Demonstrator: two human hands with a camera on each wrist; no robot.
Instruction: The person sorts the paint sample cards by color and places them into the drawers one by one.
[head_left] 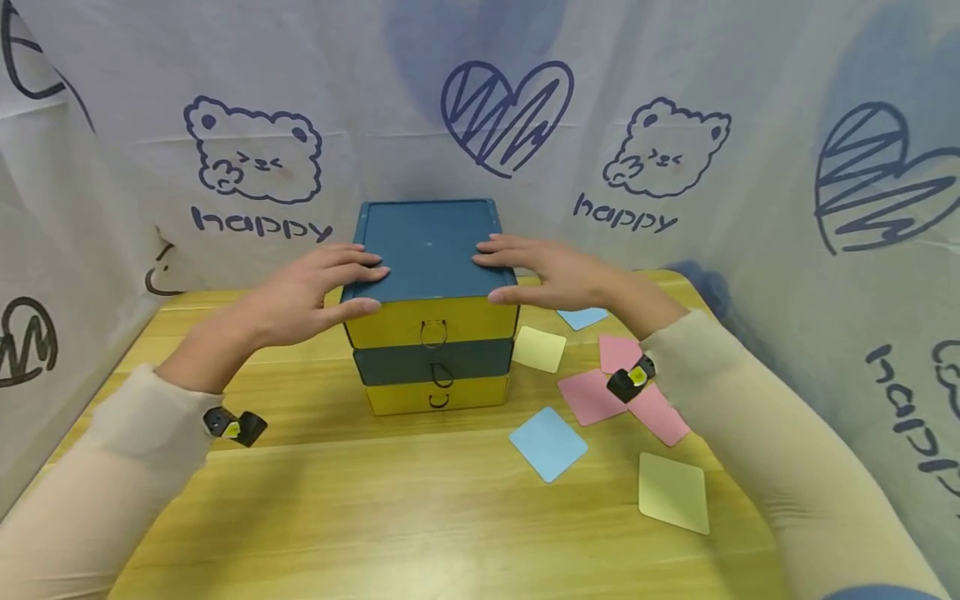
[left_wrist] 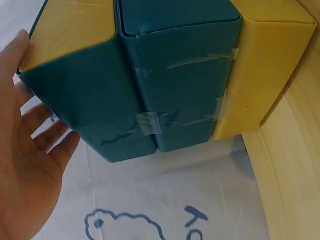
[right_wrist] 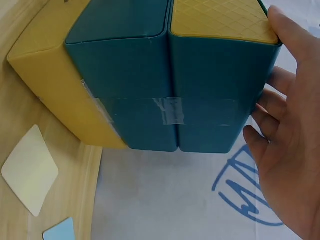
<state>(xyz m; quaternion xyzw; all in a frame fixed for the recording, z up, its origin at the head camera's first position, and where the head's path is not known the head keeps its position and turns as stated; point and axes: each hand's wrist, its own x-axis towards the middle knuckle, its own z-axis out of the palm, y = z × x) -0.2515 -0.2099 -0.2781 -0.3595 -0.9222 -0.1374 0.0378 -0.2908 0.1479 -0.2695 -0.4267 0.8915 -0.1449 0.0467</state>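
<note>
A stack of drawer boxes (head_left: pixel 429 250), dark teal and yellow, stands on the wooden table with its drawer fronts facing me. Each front carries a small dark ring pull (head_left: pixel 433 333). My left hand (head_left: pixel 300 292) rests along the top's left edge, its thumb near the front corner. On the opposite edge lies my right hand (head_left: pixel 558 271), fingers extended over the top and thumb at the front right corner. Both wrist views show fingers at the top box's edge and clear tape (left_wrist: pixel 148 123) across the sides of the boxes.
Right of the stack, paper squares lie on the wooden table (head_left: pixel 360 517): blue (head_left: pixel 548 444), yellow (head_left: pixel 673 492) and pink (head_left: pixel 592 397), some overlapping. A white curtain (head_left: pixel 405 158) with drawn bears and hearts hangs behind and at both sides.
</note>
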